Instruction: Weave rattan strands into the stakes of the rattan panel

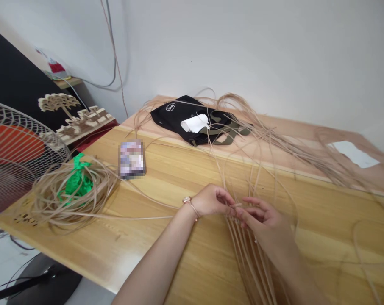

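My left hand (215,201) and my right hand (263,216) meet over the wooden table, thumbs and fingertips pinched on thin rattan strands (247,254). Several strands run side by side from under my fingers toward the front edge, and their other ends fan out beyond my hands. Where the strands cross is mostly covered by my fingers. One long strand leads left toward a coil of rattan (98,190) tied up with a green plastic bag (79,182). A bracelet (188,203) circles my left wrist.
Against the wall lie a black bag (169,112), a crumpled white paper (195,123) and a long bundle of loose strands (284,146). Another white sheet (354,153) is at the right. A blurred-out box (131,159) stands left of centre, and a fan (17,156) beside the table's left end.
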A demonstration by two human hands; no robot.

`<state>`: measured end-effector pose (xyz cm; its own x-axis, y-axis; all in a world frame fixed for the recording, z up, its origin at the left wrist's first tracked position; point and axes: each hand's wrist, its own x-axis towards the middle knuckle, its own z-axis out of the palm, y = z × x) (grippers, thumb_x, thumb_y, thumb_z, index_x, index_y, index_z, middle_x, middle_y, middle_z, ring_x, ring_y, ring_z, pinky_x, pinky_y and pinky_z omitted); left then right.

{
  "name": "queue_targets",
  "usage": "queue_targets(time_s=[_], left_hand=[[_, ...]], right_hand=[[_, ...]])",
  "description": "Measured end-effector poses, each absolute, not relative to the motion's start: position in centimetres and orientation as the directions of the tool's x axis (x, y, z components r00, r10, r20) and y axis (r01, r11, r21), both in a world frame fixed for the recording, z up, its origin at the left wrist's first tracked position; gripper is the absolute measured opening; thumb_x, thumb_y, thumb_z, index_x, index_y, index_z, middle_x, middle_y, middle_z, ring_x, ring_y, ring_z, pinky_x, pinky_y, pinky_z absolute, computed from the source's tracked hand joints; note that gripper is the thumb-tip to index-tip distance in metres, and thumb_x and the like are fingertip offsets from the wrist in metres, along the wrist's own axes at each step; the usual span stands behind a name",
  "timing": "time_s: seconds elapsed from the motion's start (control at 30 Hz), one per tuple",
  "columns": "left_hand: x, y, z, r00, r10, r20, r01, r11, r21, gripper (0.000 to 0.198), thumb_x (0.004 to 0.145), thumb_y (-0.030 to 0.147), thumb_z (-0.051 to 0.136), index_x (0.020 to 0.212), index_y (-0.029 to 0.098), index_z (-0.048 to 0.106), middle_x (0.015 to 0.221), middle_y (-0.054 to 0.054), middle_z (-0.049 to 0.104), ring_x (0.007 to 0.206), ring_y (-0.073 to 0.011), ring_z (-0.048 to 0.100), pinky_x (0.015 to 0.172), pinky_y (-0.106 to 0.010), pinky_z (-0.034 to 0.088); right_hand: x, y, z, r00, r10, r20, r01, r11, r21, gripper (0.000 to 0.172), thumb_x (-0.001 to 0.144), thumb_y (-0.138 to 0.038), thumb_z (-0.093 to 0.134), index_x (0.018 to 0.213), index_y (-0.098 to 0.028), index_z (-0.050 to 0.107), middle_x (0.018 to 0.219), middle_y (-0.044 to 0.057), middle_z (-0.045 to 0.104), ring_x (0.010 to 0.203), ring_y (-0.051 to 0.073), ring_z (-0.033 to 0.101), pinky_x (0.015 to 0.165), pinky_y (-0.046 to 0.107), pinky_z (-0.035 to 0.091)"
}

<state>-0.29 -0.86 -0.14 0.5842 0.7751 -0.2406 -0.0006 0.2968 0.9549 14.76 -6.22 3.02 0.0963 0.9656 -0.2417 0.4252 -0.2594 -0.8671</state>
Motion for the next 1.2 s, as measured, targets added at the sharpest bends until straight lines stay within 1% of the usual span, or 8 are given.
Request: queue_targets(time_s=[0.13, 0.27, 0.37, 0.5, 0.63, 0.77, 0.9, 1.2], left_hand=[[-0.2, -0.9, -0.2, 0.590, 0.777, -0.219, -0.017, 0.283, 0.959, 0.020, 0.051, 0.018, 0.070, 0.067, 0.009, 0.061, 0.054, 0.004, 0.052, 0.049, -0.0031, 0.044, 0.052, -0.016, 0.037], [-0.2, -0.9, -0.2, 0.602, 0.769, -0.216, -0.018, 0.284, 0.959, 0.020, 0.051, 0.016, 0.069, 0.068, 0.009, 0.061, 0.054, 0.003, 0.055, 0.050, -0.0043, 0.045, 0.052, -0.017, 0.038], [-0.2, -0.9, -0.1, 0.617, 0.757, -0.215, -0.010, 0.280, 0.960, 0.020, 0.050, 0.017, 0.069, 0.067, 0.009, 0.061, 0.053, 0.002, 0.055, 0.050, -0.0051, 0.046, 0.052, -0.018, 0.037], [-0.3, -0.9, 0.0, 0.620, 0.756, -0.212, 0.000, 0.269, 0.963, 0.021, 0.050, 0.019, 0.070, 0.067, 0.009, 0.062, 0.055, 0.003, 0.054, 0.050, -0.0040, 0.044, 0.051, -0.017, 0.036], [-0.3, -0.9, 0.1, 0.615, 0.757, -0.223, 0.012, 0.274, 0.962, 0.024, 0.049, 0.022, 0.071, 0.067, 0.009, 0.062, 0.055, 0.002, 0.054, 0.049, -0.0036, 0.043, 0.050, -0.017, 0.035], [-0.3, -0.9, -0.1, 0.620, 0.749, -0.231, 0.025, 0.276, 0.961, 0.024, 0.048, 0.020, 0.071, 0.068, 0.009, 0.062, 0.055, 0.002, 0.055, 0.050, -0.0043, 0.044, 0.052, -0.018, 0.035], [-0.2, -0.9, -0.2, 0.638, 0.737, -0.223, 0.027, 0.268, 0.963, 0.023, 0.049, 0.019, 0.070, 0.068, 0.009, 0.063, 0.061, -0.001, 0.059, 0.053, -0.0070, 0.049, 0.053, -0.019, 0.038], [-0.2, -0.9, 0.0, 0.626, 0.749, -0.215, 0.046, 0.240, 0.970, 0.019, 0.051, 0.017, 0.068, 0.067, 0.008, 0.064, 0.057, 0.000, 0.057, 0.049, -0.0043, 0.046, 0.049, -0.016, 0.036]], right_hand=[[14.8, -6.2, 2.6, 0.121, 0.975, -0.188, 0.510, -0.223, -0.831, 0.037, 0.066, -0.044, 0.058, 0.092, -0.018, 0.057, 0.067, 0.003, 0.064, 0.055, 0.016, 0.058, 0.052, 0.026, 0.045], [14.9, -6.0, 2.8, 0.077, 0.997, 0.013, 0.762, -0.050, -0.646, 0.033, 0.067, -0.046, 0.056, 0.087, -0.020, 0.063, 0.072, 0.004, 0.059, 0.056, 0.015, 0.053, 0.052, 0.028, 0.042], [14.9, -5.6, 3.2, -0.029, 0.999, 0.039, 0.823, 0.046, -0.566, 0.032, 0.071, -0.045, 0.052, 0.087, -0.021, 0.064, 0.072, 0.003, 0.056, 0.055, 0.014, 0.049, 0.051, 0.027, 0.039], [15.1, -4.9, 3.6, -0.091, 0.994, -0.062, 0.773, 0.031, -0.634, 0.025, 0.071, -0.042, 0.052, 0.080, -0.021, 0.063, 0.067, 0.002, 0.055, 0.057, 0.014, 0.048, 0.051, 0.025, 0.037], [15.5, -3.9, 4.3, -0.156, 0.931, -0.330, 0.565, -0.190, -0.803, 0.020, 0.068, -0.039, 0.055, 0.074, -0.019, 0.057, 0.063, 0.000, 0.054, 0.056, 0.012, 0.048, 0.050, 0.022, 0.036], [15.8, -2.6, 5.1, -0.268, 0.830, -0.489, 0.452, -0.340, -0.825, 0.011, 0.063, -0.028, 0.055, 0.063, -0.018, 0.052, 0.053, -0.004, 0.048, 0.047, 0.007, 0.042, 0.044, 0.019, 0.031], [15.8, -1.2, 5.4, -0.129, 0.919, -0.372, 0.484, -0.269, -0.833, 0.007, 0.061, -0.024, 0.050, 0.058, -0.019, 0.046, 0.045, -0.008, 0.035, 0.039, 0.005, 0.030, 0.038, 0.019, 0.023], [14.6, 2.7, 6.7, 0.091, 0.996, -0.017, 0.581, -0.067, -0.811, 0.008, 0.065, -0.023, 0.053, 0.072, -0.019, 0.051, 0.050, -0.007, 0.046, 0.041, 0.006, 0.038, 0.041, 0.019, 0.029]])
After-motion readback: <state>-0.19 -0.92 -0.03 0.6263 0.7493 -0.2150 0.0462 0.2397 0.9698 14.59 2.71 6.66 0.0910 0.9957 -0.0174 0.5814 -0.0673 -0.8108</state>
